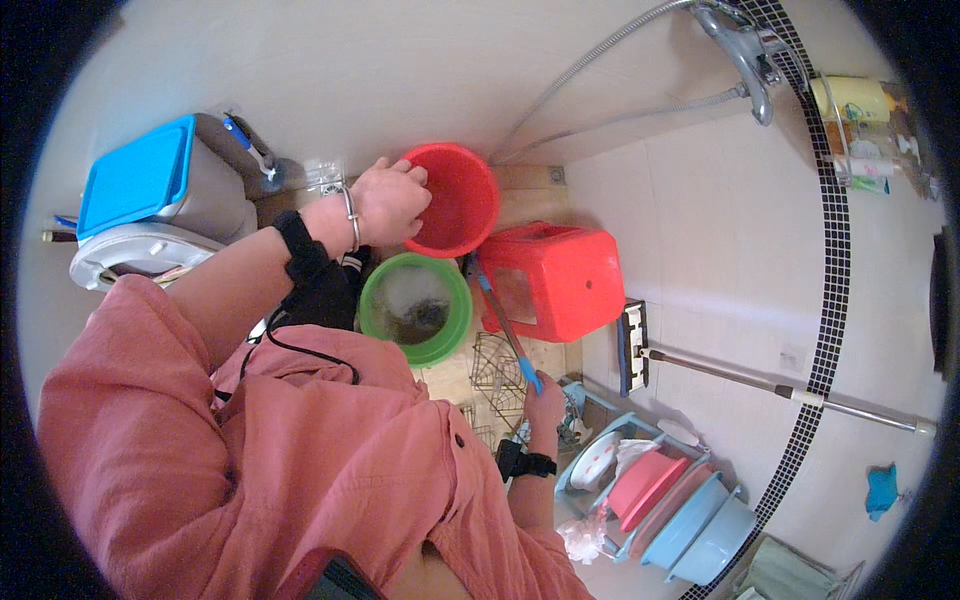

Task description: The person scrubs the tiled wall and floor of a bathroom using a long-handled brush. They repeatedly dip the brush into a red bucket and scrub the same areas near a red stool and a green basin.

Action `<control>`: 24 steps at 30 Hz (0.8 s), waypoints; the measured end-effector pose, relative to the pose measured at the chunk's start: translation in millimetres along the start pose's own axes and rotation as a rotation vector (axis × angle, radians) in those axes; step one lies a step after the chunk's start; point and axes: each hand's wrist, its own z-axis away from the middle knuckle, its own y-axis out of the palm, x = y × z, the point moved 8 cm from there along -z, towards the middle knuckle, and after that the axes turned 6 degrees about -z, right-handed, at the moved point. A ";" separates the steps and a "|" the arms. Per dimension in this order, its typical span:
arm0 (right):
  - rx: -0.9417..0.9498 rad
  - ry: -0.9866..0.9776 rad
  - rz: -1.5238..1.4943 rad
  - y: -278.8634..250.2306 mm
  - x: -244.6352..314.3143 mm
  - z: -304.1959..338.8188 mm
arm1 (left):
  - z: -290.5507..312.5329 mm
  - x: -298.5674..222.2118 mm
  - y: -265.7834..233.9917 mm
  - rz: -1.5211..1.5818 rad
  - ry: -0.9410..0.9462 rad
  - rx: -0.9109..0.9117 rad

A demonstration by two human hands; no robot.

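Observation:
My left hand (392,203) reaches forward with its fingers curled over the left rim of a red bucket (452,200). The bucket looks tilted, its open mouth facing me. Lower down, my right hand (543,400) is closed around the blue end of a long-handled tool (507,332). Its shaft slants up and left, and its dark far end lies by the bucket's lower edge, too small to name. Just below the bucket stands a green basin (456,345) holding murky, foamy water with a dark patch in it.
A red plastic stool (585,285) lies right of the tool. Blue-lidded bin (130,180) and a toilet brush (245,140) stand left. A squeegee (633,345) leans on the right wall, above a rack of stacked basins (690,520). A shower tap (745,60) hangs upper right.

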 end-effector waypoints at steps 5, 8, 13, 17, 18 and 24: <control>-0.051 -0.075 -0.432 -13.7 7.0 -23.7 | 0.8 -19.8 8.2 -0.041 0.087 0.034; -0.087 -0.012 -0.861 -11.7 5.8 -43.5 | 2.1 -25.0 13.0 -0.046 0.094 0.064; -0.315 -0.103 -0.645 -31.9 27.3 -88.4 | 3.2 -27.9 12.0 -0.039 0.155 0.052; -0.271 -0.114 -0.669 -57.1 58.6 -122.8 | 1.7 -16.5 10.6 -0.022 0.136 0.065; -0.241 -0.061 -0.730 -61.7 63.2 -128.2 | 1.4 -12.5 11.0 -0.014 0.127 0.075; -0.222 -0.018 -0.657 -94.8 109.4 -159.7 | -2.1 13.9 17.0 0.023 0.073 0.129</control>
